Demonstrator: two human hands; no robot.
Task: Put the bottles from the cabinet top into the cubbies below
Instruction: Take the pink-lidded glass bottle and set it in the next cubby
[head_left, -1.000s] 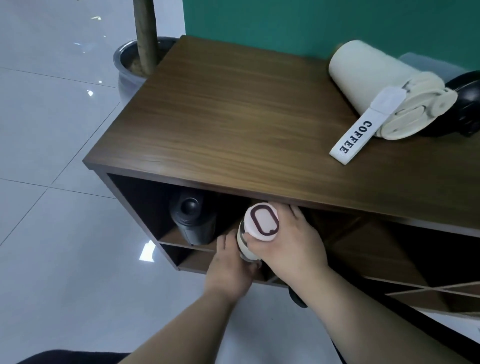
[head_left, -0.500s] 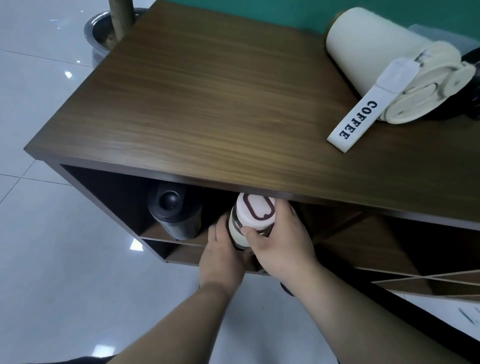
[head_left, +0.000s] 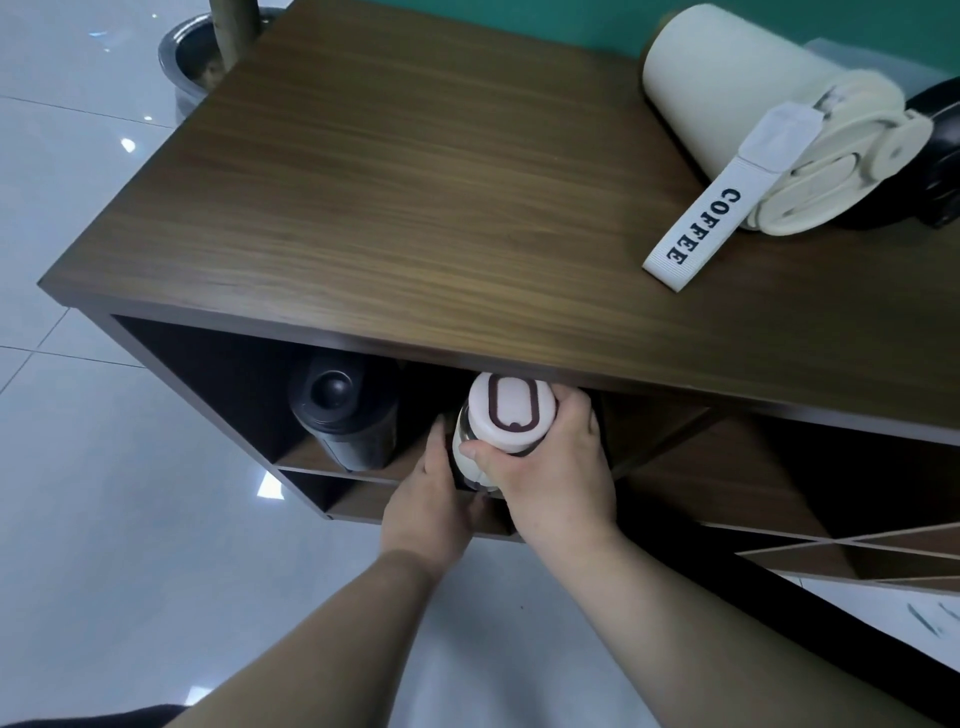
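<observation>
Pot (head_left: 182, 57) with a trunk stands on the floor past the cabinet's back-left corner. Cabinet top (head_left: 395, 197) is bare wood over its left and middle.

Black bottle (head_left: 340, 415) lies in the left cubby, cap end facing out, resting on the cubby's shelf near its right side.

Left hand (head_left: 428, 512) reaches under the front edge, fingers pointing into the cubby, pressed against the lower left side of the white bottle (head_left: 501, 421); only the back of the hand shows, so how far the fingers wrap the bottle can't be told.

White bottle sits at the cubby mouth, just under the top's front edge, right of the black bottle and apart from it. Its white lid with a dark oval ring faces up and out; glass body below the lid is mostly hidden by the hands.

Right hand (head_left: 550, 478) is clamped on the white bottle just under the lid, thumb across the front, fingers wrapped round the right side.

Cream bottle (head_left: 748, 109) lies on its side at the top's back-right corner, lid toward the front-right, "COFFEE" strap (head_left: 698, 228) trailing toward the front edge. Black object (head_left: 935, 156) touches its lid end, cut off by the right frame edge.
</observation>
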